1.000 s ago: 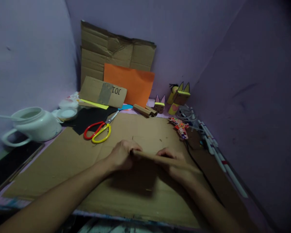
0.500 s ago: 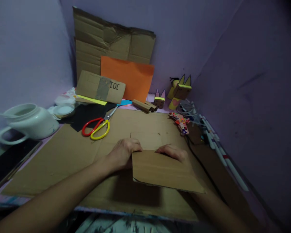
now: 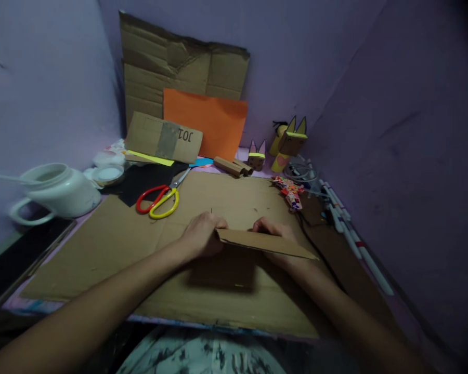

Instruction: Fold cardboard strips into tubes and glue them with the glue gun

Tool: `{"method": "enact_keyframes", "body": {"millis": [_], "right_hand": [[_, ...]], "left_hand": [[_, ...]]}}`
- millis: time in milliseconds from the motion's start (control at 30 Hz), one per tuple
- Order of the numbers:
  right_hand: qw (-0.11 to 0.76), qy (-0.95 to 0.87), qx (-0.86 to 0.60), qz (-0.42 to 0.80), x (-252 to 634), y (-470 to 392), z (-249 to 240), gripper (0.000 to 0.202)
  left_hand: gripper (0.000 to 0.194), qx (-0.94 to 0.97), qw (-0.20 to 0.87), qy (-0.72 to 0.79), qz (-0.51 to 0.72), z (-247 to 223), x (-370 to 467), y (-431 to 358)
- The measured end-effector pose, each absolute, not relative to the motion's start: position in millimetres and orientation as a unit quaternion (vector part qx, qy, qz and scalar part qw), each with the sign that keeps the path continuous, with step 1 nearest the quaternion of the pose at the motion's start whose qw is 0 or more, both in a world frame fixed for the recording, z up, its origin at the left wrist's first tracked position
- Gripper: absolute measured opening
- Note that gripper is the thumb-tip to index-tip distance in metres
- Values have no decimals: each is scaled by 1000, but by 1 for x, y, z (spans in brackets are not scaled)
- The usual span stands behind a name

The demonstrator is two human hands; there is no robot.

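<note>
A piece of brown cardboard (image 3: 263, 243) is held between my two hands above a large cardboard sheet (image 3: 113, 259) on the table. Its near edge is lifted, so I see it almost edge-on, and its shadow falls on the sheet below. My left hand (image 3: 205, 234) is closed on the piece's left end. At the far side, the fingers of my right hand (image 3: 273, 228) curl over it, with the palm partly hidden behind the cardboard. Scissors (image 3: 161, 200) with one red and one yellow handle lie beyond my left hand, blades pointing away.
A white teapot-like pot (image 3: 62, 189) stands at left near a dark flat object (image 3: 27, 259). Behind are orange paper (image 3: 206, 124), a taped cardboard piece (image 3: 140, 132) and cardboard rolls (image 3: 232, 166). Small eared cardboard figures (image 3: 292, 143), a floral-patterned item (image 3: 288, 192) and white markers (image 3: 370, 262) line the right.
The cardboard piece has tilted from showing its broad face to nearly edge-on, its near edge rising. Both hands still grip it. The view has shifted slightly.
</note>
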State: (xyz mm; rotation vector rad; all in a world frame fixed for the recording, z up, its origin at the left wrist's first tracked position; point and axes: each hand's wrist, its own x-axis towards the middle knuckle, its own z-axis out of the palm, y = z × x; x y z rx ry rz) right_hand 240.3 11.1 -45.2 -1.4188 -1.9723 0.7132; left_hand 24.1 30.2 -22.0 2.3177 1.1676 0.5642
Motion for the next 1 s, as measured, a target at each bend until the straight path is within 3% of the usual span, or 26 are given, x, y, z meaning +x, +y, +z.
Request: {"method": "enact_keyframes", "body": {"millis": [133, 333, 633, 867, 1000], "right_hand": [[317, -732, -541, 268, 237, 7, -43, 3], [340, -725, -532, 274, 236, 3, -42, 13], [345, -788, -422, 286, 246, 9, -33, 16], [317, -779, -463, 280, 248, 6, -29, 23], [317, -759, -500, 271, 248, 18, -33, 19]], "left_hand": [[22, 859, 244, 400, 205, -18, 16, 29], [10, 867, 214, 369, 259, -23, 4, 34], [13, 885, 178, 321, 287, -30, 6, 36], [7, 877, 166, 362, 270, -28, 11, 35], [14, 859, 178, 404, 260, -33, 14, 47]]}}
